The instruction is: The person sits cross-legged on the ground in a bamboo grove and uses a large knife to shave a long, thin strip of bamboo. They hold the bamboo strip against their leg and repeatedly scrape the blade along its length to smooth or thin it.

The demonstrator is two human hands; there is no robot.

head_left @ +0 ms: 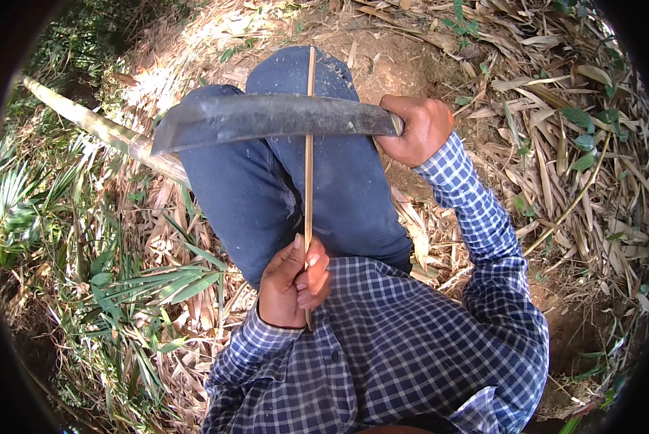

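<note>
My right hand [420, 130] is closed round the handle of a machete [266, 116], at the right of my knees. Its broad, dark, curved blade reaches leftward across both thighs and crosses over a thin bamboo strip [309, 188]. The blade hides a short part of the strip; whether the two touch I cannot tell. Close to my belly, my left hand [293, 281] pinches the strip near its lower end, thumb on one side and curled fingers on the other. From there the strip runs straight away from me, past the blade to the far knee.
A long pale bamboo pole [107, 130] lies at the left, its near end by my left leg. Dry fallen leaves [556, 145] cover much of the ground around brown soil [389, 61]. Green leafy plants [172, 286] grow on the left. A thin stick [574, 199] lies at the right.
</note>
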